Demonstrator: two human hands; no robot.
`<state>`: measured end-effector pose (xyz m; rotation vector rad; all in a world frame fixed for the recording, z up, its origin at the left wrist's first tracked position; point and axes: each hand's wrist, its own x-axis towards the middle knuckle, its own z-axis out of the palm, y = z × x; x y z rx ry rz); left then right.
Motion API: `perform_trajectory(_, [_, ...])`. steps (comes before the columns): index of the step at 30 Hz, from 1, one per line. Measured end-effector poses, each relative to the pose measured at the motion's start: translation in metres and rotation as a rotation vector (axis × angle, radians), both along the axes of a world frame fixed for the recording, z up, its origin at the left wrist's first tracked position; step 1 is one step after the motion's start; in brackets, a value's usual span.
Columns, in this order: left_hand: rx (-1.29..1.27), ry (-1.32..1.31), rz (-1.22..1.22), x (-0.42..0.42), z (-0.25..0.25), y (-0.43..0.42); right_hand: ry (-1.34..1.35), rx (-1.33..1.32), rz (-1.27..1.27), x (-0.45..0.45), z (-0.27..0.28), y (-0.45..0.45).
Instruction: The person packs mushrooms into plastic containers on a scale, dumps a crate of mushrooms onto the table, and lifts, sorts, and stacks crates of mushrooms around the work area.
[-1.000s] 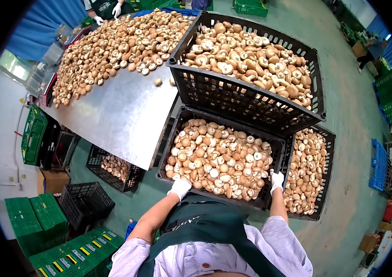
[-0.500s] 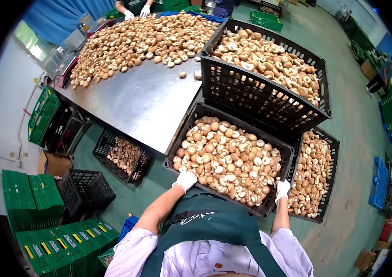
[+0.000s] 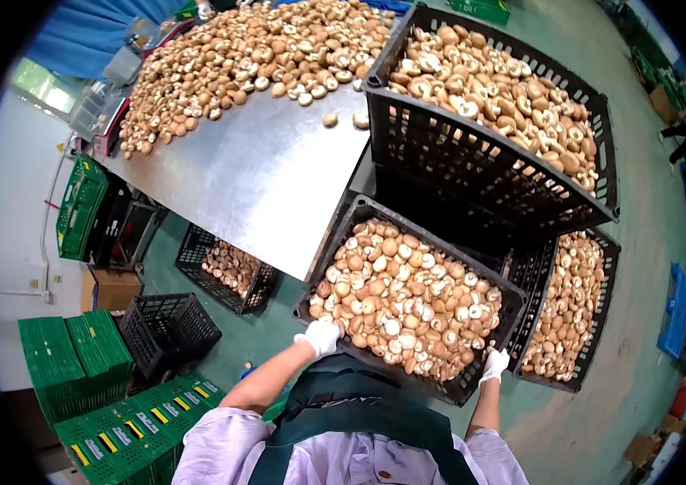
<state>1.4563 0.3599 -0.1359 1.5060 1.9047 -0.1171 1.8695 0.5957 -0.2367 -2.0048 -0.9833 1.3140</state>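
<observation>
A black plastic crate [image 3: 450,254] full of brown-capped mushrooms [image 3: 404,295] is in front of my body, close to my dark green apron [image 3: 351,402]. My left hand [image 3: 323,337], in a white glove, grips its near left side. At the near right corner my right hand [image 3: 495,364], gloved too, has its fingers closed around the rim. The fingertips of both hands are partly hidden by the crate. Behind it stands a higher black crate [image 3: 480,145], heaped with mushrooms. A lower mushroom crate [image 3: 608,279] sits to the right of my right hand.
A metal table [image 3: 230,178] bears a big mushroom pile [image 3: 254,56]; a co-worker's gloved hand [image 3: 206,10] shows behind it. On the floor at left are another mushroom crate [image 3: 258,295], a black crate [image 3: 167,335] and green crates [image 3: 129,440]. A blue crate [image 3: 674,311] lies far right.
The held crate has come nearer to my body, and the dark gap between it and the higher crate has widened. Both hands keep their hold. The whole view has shifted somewhat.
</observation>
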Motion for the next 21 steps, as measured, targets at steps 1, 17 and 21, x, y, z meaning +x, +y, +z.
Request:
perform_trajectory(1, [0.070,-0.181,0.154,-0.015,-0.007,-0.002,-0.040,-0.008,-0.023,-0.004,0.003,0.000])
perform_trajectory(17, [-0.070,0.208,0.644,-0.099,-0.071,0.013,0.302,-0.402,0.023,0.012,0.002,0.031])
perform_trajectory(21, [-0.095,0.309,0.638,-0.099,-0.086,0.006,0.184,-0.296,-0.011,0.010,-0.006,0.020])
